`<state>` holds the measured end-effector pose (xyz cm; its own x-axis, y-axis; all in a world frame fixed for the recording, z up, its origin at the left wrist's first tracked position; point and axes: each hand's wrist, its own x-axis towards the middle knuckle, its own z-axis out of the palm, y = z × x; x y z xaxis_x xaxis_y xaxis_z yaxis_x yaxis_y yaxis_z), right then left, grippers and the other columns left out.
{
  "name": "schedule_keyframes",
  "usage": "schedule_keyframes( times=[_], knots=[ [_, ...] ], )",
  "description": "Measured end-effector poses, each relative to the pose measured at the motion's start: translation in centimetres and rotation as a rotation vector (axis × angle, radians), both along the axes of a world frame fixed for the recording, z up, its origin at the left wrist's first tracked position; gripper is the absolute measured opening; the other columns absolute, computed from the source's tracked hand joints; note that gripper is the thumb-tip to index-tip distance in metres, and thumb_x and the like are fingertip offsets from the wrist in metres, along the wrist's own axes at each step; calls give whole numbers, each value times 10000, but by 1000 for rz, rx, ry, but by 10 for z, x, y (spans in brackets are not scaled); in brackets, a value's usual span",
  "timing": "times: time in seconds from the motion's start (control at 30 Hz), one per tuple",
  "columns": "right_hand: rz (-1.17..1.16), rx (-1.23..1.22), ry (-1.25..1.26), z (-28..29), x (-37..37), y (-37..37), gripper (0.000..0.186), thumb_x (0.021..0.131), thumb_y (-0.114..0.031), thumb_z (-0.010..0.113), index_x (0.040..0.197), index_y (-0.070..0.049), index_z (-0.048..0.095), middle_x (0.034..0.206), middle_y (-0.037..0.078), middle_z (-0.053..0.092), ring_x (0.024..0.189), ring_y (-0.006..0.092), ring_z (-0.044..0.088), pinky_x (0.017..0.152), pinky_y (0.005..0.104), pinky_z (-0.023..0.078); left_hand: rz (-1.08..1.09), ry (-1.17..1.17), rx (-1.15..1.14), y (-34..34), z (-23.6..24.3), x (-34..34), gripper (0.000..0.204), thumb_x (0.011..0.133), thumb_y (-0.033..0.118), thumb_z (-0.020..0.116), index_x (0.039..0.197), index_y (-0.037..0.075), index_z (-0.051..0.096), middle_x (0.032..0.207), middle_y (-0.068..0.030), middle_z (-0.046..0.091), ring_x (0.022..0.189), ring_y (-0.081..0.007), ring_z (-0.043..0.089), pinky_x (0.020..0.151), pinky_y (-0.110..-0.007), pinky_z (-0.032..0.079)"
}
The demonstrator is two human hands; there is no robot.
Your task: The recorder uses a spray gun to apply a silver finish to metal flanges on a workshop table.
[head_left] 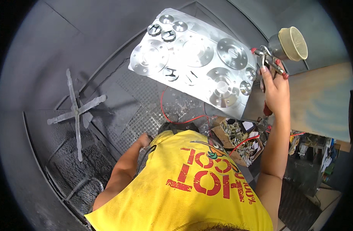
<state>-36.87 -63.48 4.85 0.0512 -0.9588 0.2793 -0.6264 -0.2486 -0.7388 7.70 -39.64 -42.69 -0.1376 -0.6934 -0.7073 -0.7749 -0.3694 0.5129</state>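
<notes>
My right hand (277, 88) is wrapped round a spray gun (271, 65), beside the right edge of a white board. The gun has red ends and a grey cup with a cream liner (293, 43) over it. Round shiny metal discs (231, 54) of several sizes lie on the white board (199, 93); a few smaller round caps (169, 35) carry a dark emblem. Down by my left hip, my left hand (145, 141) has its fingers curled. Whatever it may hold is hidden. A black cord (145, 156) runs close to that hand.
A grey cross-shaped stand (77, 111) rises at the left. A red hose (162, 104) loops over the grimy patterned floor (126, 111). To the right are a cardboard box full of scraps (238, 138), a cluttered shelf (309, 158) and a tan panel (322, 100). Grey walls surround the work.
</notes>
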Motion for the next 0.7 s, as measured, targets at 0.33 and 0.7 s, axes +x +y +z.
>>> schedule_keyframes(
  times=[0.33,0.7],
  knots=[
    [213,110,-34,18,56,4,227,999,-176,608,1140,1,579,743,41,571,632,119,509,590,299,435,118,-103,-7,14,-3,9,276,786,187,671,1002,37,755,1023,-254,704,903,-381,704,803,-432,546],
    [217,-15,85,20,99,-43,239,996,-205,592,1122,-4,570,723,126,592,666,241,593,655,384,477,67,-9,70,3,10,17,244,724,19,699,963,28,743,901,-152,749,819,-288,708,765,-395,542]
  ],
)
